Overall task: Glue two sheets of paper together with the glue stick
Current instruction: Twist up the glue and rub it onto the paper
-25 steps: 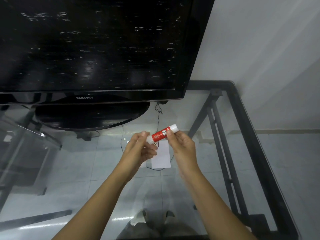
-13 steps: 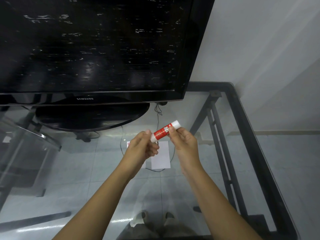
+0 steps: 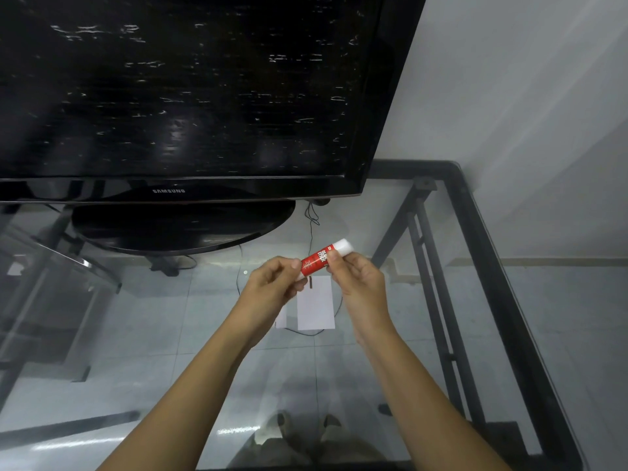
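Left hand [image 3: 272, 283] curled around the lower end of the red glue stick [image 3: 317, 260], right hand [image 3: 360, 283] pinching near its white cap end. Held tilted above two white paper sheets [image 3: 315, 304] lying on the glass surface [image 3: 390, 212].

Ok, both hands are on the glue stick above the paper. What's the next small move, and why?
Probably pull the cap off: the glue stick is held at both ends, left hand low, right hand near the white end, and looks closed. The paper sheets on the glass table lie untouched.
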Available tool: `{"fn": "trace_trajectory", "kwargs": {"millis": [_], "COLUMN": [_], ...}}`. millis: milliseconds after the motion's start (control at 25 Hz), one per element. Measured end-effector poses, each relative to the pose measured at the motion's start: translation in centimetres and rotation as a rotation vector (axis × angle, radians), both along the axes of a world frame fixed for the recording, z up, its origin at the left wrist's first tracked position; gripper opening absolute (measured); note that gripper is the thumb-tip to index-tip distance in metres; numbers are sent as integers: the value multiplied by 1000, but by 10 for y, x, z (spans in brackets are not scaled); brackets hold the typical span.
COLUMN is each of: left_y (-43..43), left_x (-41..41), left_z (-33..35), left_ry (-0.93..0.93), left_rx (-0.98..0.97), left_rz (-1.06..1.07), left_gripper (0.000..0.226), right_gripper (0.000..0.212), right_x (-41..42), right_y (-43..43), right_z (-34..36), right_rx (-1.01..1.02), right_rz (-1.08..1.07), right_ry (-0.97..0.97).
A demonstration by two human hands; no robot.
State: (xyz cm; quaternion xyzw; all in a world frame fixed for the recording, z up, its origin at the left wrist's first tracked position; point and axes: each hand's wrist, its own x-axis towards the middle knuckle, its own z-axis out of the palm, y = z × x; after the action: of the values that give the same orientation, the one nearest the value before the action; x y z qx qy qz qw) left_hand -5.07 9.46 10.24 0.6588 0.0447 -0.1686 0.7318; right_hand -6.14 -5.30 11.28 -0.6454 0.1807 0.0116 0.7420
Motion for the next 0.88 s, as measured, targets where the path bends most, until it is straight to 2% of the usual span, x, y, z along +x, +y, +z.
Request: {"fn": "trace_trajectory", "kwargs": {"millis": [80,200,320,400,520,760,880], "left_y": [3,5,2,2,2,7,9], "left_x": [-1,-2,-2,-1,1,1,1], "left_z": [1,2,1,-1,-1,0,0], "left_ry": [-94,-165,6,43,-29,-134,-157], "left_rx": [-27,-51,-13,-6,-25,-31,45], "left_rz": [32,53,16,24,59,129,45], "left_gripper": [11,27,44,32,16,24,38], "right_gripper": [16,22,18,14,15,18,19], "right_x": [1,1,2,3,5,6,7], "right_y": [0,0,-1,-3,-4,-3,-2], "right_z": [1,1,1,2,3,4,1], "right_rx": [5,-1,5,5,-2,-23,-32], "right_rz": [-4,8,-3,-7,-14,21,42], "right_ry": [4,0,-17,-17,-11,-4,12]}}
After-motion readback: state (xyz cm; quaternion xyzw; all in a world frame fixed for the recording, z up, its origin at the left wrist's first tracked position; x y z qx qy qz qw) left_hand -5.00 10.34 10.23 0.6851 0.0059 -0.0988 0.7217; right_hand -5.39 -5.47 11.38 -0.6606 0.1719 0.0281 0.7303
